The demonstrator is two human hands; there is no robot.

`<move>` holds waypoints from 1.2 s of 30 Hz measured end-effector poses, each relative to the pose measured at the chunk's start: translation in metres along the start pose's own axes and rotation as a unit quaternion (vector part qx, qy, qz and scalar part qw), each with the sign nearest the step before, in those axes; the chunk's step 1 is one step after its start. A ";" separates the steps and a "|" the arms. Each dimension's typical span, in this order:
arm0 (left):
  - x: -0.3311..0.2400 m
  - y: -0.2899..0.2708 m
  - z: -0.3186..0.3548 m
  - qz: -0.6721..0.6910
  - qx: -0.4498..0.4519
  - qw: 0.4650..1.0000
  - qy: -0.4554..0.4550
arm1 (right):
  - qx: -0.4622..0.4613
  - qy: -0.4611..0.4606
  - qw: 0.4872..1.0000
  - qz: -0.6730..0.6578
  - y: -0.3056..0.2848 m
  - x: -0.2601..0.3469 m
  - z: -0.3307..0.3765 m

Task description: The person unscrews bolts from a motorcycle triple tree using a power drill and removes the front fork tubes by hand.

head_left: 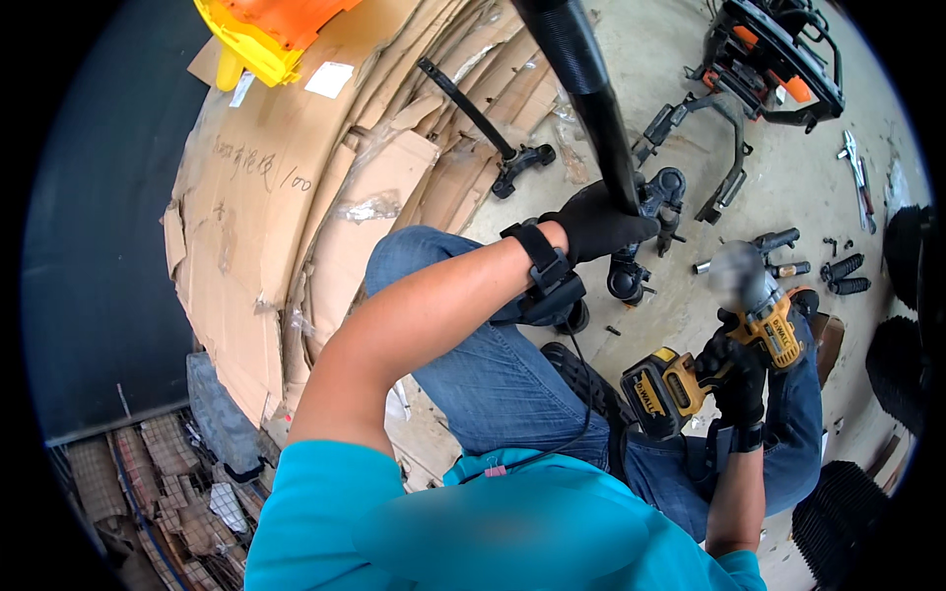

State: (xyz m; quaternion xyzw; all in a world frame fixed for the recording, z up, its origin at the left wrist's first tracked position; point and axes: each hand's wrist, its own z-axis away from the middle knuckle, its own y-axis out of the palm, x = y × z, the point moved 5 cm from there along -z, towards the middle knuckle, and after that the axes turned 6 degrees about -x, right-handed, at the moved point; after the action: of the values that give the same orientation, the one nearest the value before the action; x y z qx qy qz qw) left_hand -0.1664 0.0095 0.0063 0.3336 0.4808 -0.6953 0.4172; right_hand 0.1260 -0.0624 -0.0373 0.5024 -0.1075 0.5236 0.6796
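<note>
My left hand [601,223], in a black glove, is closed around the lower part of a long black tube [581,84] that looks like a fork leg. The tube leans up toward the top of the view. Next to that hand, a dark metal bracket [667,189] shows at the tube's lower end. My right hand [737,379], also gloved, is wrapped around the handle of a yellow and black cordless impact wrench [774,330]. The wrench is above my right leg, its front end pointing away from me; a blur covers part of that end.
Flattened cardboard [246,227] is stacked at left, with a metal stem and clamp [517,165] by it. Farther right lie a curved black frame [734,148], an orange and black assembly [769,64], wrenches [859,182] and ribbed black rubber pieces [845,276]. Yellow-orange plastic [271,39] sits far left.
</note>
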 end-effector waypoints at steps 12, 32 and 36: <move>0.002 0.010 -0.005 0.035 0.048 0.998 0.009 | -0.014 0.017 0.999 0.026 0.000 0.001 -0.003; -0.022 0.009 -0.002 -0.062 0.052 0.996 0.022 | -0.023 0.030 0.999 0.015 -0.002 -0.007 -0.002; -0.028 0.007 0.000 -0.060 0.054 0.996 0.026 | -0.023 0.033 0.999 0.013 -0.005 -0.009 -0.003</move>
State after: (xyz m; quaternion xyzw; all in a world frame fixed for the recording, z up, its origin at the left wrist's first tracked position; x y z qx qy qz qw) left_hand -0.1479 0.0156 0.0281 0.3442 0.4722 -0.7352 0.3437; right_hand 0.1252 -0.0653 -0.0477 0.4680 -0.1035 0.5456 0.6874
